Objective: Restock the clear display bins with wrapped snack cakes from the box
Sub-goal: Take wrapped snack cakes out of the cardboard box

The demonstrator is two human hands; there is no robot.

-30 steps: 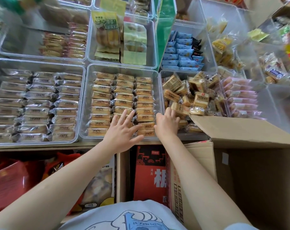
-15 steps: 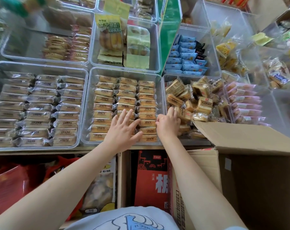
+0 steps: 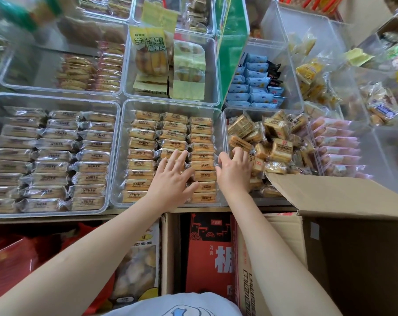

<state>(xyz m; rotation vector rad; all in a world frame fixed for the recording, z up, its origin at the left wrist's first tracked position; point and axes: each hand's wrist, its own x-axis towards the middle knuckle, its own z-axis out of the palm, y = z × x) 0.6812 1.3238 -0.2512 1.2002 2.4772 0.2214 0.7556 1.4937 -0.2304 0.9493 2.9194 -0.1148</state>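
Both hands [image 3: 173, 181] [image 3: 235, 171] stay pressing snack cakes [image 3: 202, 165].

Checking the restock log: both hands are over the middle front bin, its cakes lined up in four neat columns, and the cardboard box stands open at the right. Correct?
Not quite. The head view shows the cakes in the middle front bin in three columns, not four. The rest holds: left hand and right hand are there, cardboard box open at right.

The red carton [image 3: 210, 254] below the shelf shows "清真" in white; snack wrapper print is too small.
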